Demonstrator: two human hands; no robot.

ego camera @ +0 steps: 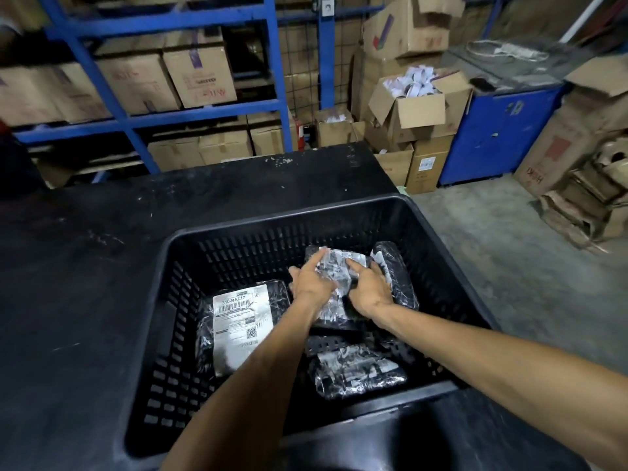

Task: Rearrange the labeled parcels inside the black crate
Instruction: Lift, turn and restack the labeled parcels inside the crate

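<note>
A black slotted crate [238, 232] stands on a black table. Several black wrapped parcels lie inside. One with a large white label reading 310-BAL17 [243, 324] lies at the crate's left. Another parcel [360, 372] rests near the front wall, and one [397, 266] stands against the right wall. My left hand [311, 280] and my right hand [368, 287] both rest on a middle parcel [339, 263] with a crinkled white label, fingers spread over its top and sides.
The black table [102, 266] stretches left and behind the crate. Blue shelving [163, 120] with cardboard boxes fills the back. Open cartons [418, 107] and a blue cabinet [492, 134] stand at right, with flattened cardboard [584, 205] on the concrete floor.
</note>
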